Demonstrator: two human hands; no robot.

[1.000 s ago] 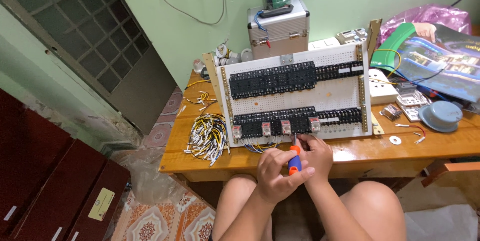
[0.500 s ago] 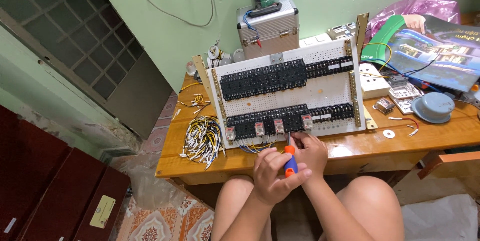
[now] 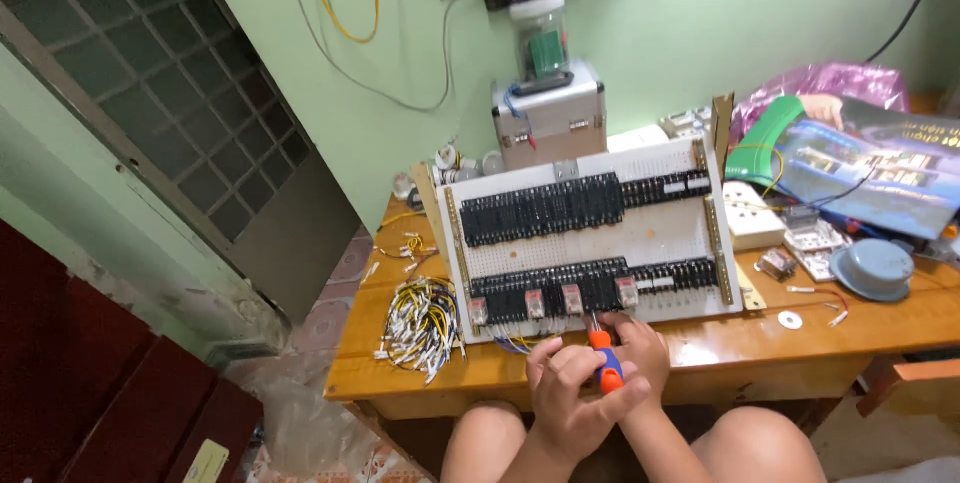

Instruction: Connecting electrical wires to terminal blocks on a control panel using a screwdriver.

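Far left I see a barred window and a dark red cabinet below it. On the left end of the wooden table lies a bundle of short yellow, white and black wires, well apart from my hands.

My left hand is closed around the handle of an orange and blue screwdriver; that grip is fully wrapped, thumb over the handle. The screwdriver stands nearly upright, tilted slightly, with its tip at the lower edge of the white panel, just under the row of clear relays. My right hand sits just beside the shaft, fingers curled by the tool's upper part; I cannot tell whether its grip actually pinches the shaft or only steadies it.

The panel leans upright on the table and carries two rows of black terminal blocks. Behind it stands a small metal case with a clear jar on top, against the green wall.

To the right lie a white socket block, a round grey cap, a small white washer, a green curved piece and a dark glossy book. My bare knees show below the table edge.
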